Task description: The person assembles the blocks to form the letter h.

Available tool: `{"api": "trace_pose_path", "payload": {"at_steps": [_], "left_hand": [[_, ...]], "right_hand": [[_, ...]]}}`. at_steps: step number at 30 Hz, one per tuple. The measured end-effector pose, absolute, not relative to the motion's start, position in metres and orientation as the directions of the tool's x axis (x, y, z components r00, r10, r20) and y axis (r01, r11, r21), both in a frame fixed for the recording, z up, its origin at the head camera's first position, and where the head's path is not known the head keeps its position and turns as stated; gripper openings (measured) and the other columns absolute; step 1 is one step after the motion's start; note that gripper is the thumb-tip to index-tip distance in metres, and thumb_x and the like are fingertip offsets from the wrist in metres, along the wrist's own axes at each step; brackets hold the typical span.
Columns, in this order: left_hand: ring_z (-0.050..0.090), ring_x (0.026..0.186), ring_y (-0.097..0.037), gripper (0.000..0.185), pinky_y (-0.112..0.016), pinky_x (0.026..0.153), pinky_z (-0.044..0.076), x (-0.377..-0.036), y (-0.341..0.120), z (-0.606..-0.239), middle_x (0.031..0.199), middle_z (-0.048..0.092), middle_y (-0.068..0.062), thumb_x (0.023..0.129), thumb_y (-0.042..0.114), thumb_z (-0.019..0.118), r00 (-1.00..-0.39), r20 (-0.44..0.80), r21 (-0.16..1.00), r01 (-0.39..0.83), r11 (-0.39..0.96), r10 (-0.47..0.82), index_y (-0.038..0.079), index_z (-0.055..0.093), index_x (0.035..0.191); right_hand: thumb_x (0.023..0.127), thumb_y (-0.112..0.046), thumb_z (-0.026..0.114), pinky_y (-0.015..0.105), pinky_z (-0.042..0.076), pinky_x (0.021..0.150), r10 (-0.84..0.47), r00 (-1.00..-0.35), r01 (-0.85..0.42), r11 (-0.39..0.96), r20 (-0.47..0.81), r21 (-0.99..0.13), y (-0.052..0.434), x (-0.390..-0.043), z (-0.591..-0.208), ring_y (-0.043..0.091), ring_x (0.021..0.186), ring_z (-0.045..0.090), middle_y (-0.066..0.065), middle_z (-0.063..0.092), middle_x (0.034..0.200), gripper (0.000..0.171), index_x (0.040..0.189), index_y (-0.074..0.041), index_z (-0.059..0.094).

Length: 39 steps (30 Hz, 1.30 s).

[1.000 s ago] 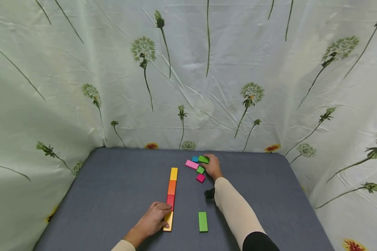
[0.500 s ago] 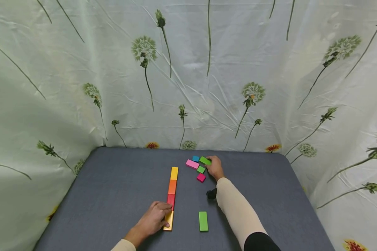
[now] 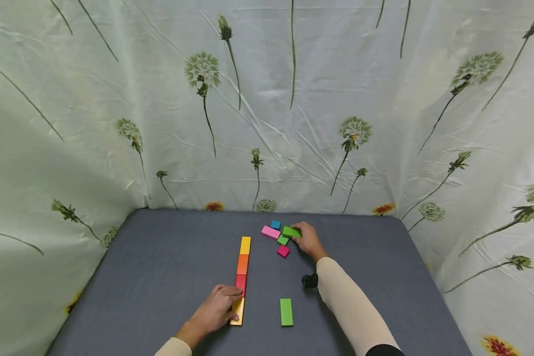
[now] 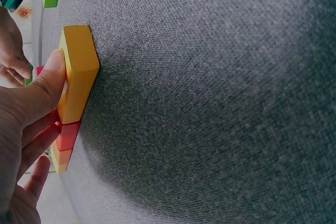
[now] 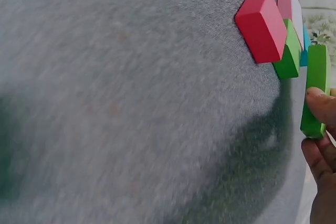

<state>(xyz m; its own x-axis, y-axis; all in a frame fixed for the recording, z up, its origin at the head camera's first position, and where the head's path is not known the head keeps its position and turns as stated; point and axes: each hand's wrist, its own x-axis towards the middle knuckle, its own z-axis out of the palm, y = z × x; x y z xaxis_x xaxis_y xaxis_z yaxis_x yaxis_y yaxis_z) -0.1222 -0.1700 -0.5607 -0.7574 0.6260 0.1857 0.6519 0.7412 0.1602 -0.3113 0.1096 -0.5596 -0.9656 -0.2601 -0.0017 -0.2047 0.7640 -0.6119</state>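
Left hand (image 3: 214, 312) at lower centre of the head view rests on the near gold block (image 3: 238, 312), fingers (image 4: 46, 85) laid along its side, likely steadying the row of blocks (image 3: 242, 269) that runs away up the desk (image 3: 160, 277). Right hand (image 3: 309, 240) at centre pinches a green block (image 3: 291, 231) between its fingers (image 5: 323, 106), lifted at the edge of the loose pile (image 3: 277, 237). A second green block (image 3: 287, 312) lies alone, right of the row.

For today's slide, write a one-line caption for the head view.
Left hand steadies a block row while right hand grips a green block.
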Motion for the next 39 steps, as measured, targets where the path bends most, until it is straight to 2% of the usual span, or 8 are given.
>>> {"api": "trace_pose_path", "payload": {"at_steps": [5, 13, 21, 26, 33, 39], "left_hand": [[0.063, 0.101, -0.018, 0.043, -0.036, 0.087, 0.046, -0.122, -0.17, -0.561, 0.105, 0.071, -0.005, 0.066, 0.027, 0.086, -0.747, 0.205, 0.151, 0.662, 0.734, 0.632, 0.002, 0.074, 0.099], [0.063, 0.102, -0.018, 0.043, -0.037, 0.088, 0.045, -0.124, -0.171, -0.562, 0.105, 0.071, -0.005, 0.066, 0.027, 0.086, -0.759, 0.186, 0.156, 0.649, 0.744, 0.624, 0.002, 0.074, 0.1], [0.063, 0.102, -0.018, 0.042, -0.037, 0.089, 0.045, -0.124, -0.171, -0.562, 0.106, 0.071, -0.004, 0.067, 0.028, 0.085, -0.765, 0.172, 0.155, 0.643, 0.75, 0.62, 0.003, 0.074, 0.1], [0.063, 0.101, -0.018, 0.042, -0.037, 0.088, 0.045, -0.123, -0.17, -0.563, 0.105, 0.071, -0.004, 0.067, 0.028, 0.085, -0.753, 0.196, 0.147, 0.656, 0.74, 0.628, 0.003, 0.074, 0.099], [0.063, 0.102, -0.018, 0.043, -0.037, 0.088, 0.045, -0.122, -0.17, -0.564, 0.106, 0.071, -0.005, 0.067, 0.029, 0.084, -0.761, 0.182, 0.152, 0.648, 0.746, 0.623, 0.002, 0.074, 0.1], [0.064, 0.1, -0.018, 0.044, -0.037, 0.087, 0.046, -0.123, -0.171, -0.564, 0.104, 0.071, -0.006, 0.066, 0.028, 0.085, -0.75, 0.206, 0.15, 0.659, 0.737, 0.628, 0.002, 0.074, 0.099]], "right_hand": [[0.086, 0.001, 0.068, 0.048, 0.044, 0.096, -0.362, -0.932, -0.309, 0.748, 0.028, -0.587, 0.118, -0.3, -0.553, 0.034, 0.111, 0.057, 0.015, 0.062, 0.115, 0.031, 0.116, 0.0, 0.065], [0.085, 0.0, 0.069, 0.048, 0.045, 0.095, -0.532, -0.847, -0.443, 0.717, -0.01, -0.538, 0.129, -0.284, -0.543, 0.031, 0.111, 0.057, 0.011, 0.062, 0.114, 0.03, 0.115, -0.004, 0.066], [0.084, 0.003, 0.07, 0.048, 0.045, 0.095, -0.724, -0.689, -0.606, 0.603, -0.035, -0.519, 0.129, -0.276, -0.53, 0.032, 0.112, 0.056, 0.012, 0.061, 0.115, 0.032, 0.115, -0.003, 0.065], [0.081, 0.007, 0.069, 0.042, 0.046, 0.095, -0.804, -0.587, -0.678, 0.55, -0.092, -0.487, 0.123, -0.272, -0.526, 0.025, 0.108, 0.058, 0.009, 0.062, 0.112, 0.032, 0.111, -0.004, 0.067], [0.079, 0.012, 0.067, 0.038, 0.044, 0.099, -0.884, -0.444, -0.779, 0.461, -0.145, -0.425, 0.116, -0.27, -0.521, 0.02, 0.112, 0.057, 0.005, 0.064, 0.113, 0.038, 0.111, -0.007, 0.068], [0.076, 0.016, 0.066, 0.032, 0.045, 0.098, -0.916, -0.359, -0.813, 0.402, -0.181, -0.421, 0.112, -0.268, -0.521, 0.016, 0.113, 0.058, 0.003, 0.066, 0.113, 0.04, 0.108, -0.008, 0.07]]}}
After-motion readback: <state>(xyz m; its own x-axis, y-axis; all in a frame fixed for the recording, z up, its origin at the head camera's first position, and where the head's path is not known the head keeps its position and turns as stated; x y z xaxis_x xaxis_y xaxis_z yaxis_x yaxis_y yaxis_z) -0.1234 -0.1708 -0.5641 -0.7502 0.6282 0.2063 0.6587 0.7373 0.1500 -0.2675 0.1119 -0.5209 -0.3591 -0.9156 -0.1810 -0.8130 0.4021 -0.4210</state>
